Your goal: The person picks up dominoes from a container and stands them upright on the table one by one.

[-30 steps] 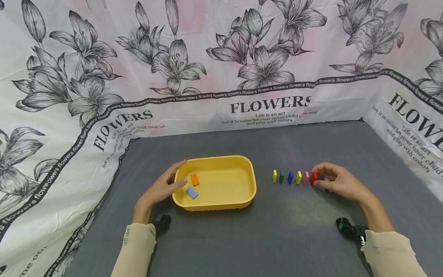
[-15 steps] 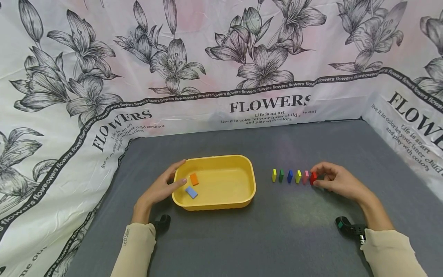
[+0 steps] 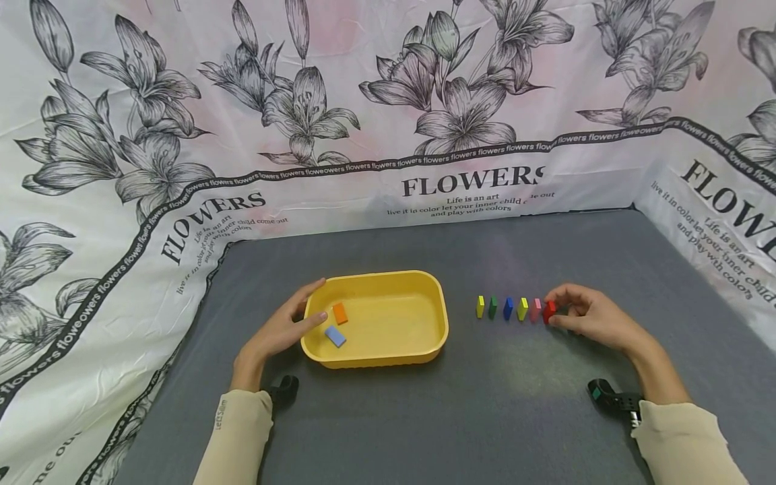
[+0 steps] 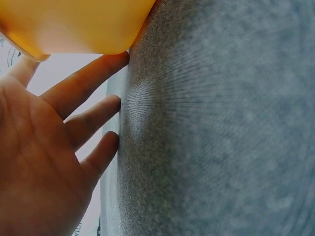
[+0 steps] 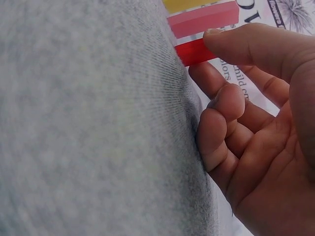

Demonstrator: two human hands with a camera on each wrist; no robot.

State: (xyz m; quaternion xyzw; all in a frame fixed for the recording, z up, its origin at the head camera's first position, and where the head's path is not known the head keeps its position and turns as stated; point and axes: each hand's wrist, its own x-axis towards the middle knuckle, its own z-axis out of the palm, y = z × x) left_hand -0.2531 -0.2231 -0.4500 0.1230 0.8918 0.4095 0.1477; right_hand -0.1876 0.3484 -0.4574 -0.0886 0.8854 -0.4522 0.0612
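Note:
My left hand (image 3: 285, 325) holds the left end of a yellow plastic tub (image 3: 388, 357), its thumb over the rim. In the left wrist view, two fingers of the left hand (image 4: 44, 152) meet the tub (image 4: 83, 27) and the others rest on the cloth. Inside the tub lie an orange block (image 3: 340, 314) and a light blue block (image 3: 335, 336). At the right, my right hand (image 3: 597, 320) pinches a red domino-like block (image 3: 549, 312) between thumb and fingers. The right wrist view shows the red block (image 5: 196, 52) upright on the table, beside a pink block (image 5: 206, 20).
Left of the red block runs a row of upright blocks: pink (image 3: 535, 310), yellow (image 3: 523, 310), blue (image 3: 508, 308), green (image 3: 493, 308) and another yellow (image 3: 480, 307). They stand on a grey cloth-covered table (image 3: 448, 424). A flower-printed white curtain (image 3: 339, 202) encloses the back and sides.
Both hands, the tub and the blocks keep their places. The head view has shifted very slightly.

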